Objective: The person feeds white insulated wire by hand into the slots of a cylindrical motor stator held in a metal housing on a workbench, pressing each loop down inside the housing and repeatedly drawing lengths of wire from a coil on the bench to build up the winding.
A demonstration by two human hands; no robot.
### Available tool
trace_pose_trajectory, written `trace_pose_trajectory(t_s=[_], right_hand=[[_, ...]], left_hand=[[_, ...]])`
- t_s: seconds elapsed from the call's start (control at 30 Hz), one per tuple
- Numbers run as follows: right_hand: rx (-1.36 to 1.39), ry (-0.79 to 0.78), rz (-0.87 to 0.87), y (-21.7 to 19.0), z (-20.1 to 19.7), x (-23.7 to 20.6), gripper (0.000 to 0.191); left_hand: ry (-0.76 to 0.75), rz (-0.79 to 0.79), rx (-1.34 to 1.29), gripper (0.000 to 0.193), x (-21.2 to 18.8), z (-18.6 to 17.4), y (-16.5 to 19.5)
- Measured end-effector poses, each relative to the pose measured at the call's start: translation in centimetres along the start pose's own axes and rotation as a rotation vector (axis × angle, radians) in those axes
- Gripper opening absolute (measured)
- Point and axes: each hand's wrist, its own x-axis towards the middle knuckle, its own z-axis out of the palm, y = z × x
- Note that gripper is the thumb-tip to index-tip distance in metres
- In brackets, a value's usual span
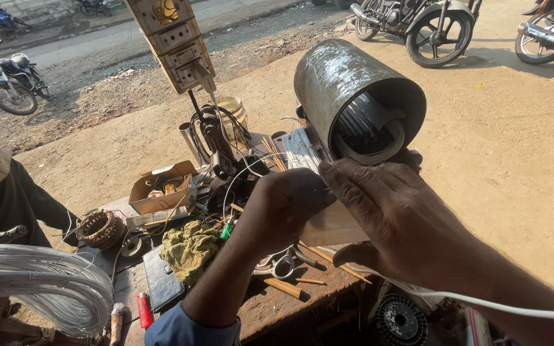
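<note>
Workbench [328, 295]: worn wooden top, crowded with tools, wires and scraps.
Motor housing [347, 83]: large grey metal cylinder lying on its side at the bench's far edge, open end facing the camera, slotted core and a pale liner visible inside.
Wire coil [40, 288]: thick white bundle, lower left.
Right hand [399, 218]: fingers curled over a pale flat strip [335, 224] just below the housing mouth.
Left hand [283, 205]: closed into a fist against the same strip.
Cardboard box [161, 189]: open, holding small parts.
Green rag [190, 250]: crumpled mid-bench.
Scissors [277, 266]: beneath the left wrist.
</note>
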Motion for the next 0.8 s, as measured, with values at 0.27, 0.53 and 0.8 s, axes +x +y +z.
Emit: trace_pose_trajectory(t_s=[0.27, 0.53, 0.8], right_hand=[[1.015, -0.709, 0.779, 3.7, -0.6, -2.9, 0.07], [1.776, -0.479, 0.601, 0.6, -1.2, -4.0, 0.074], [1.086, -0.209, 0.774, 0.3, 0.5, -4.0, 0.024]], left_hand=[[-0.048, 0.574, 0.238, 0.013, -2.9, 1.1, 1.7], [-0.081, 0.721, 0.299, 0.018, -4.2, 0.5, 7.0], [0.197, 0.215, -0.029, 0.048, -1.8, 1.1, 3.7]])
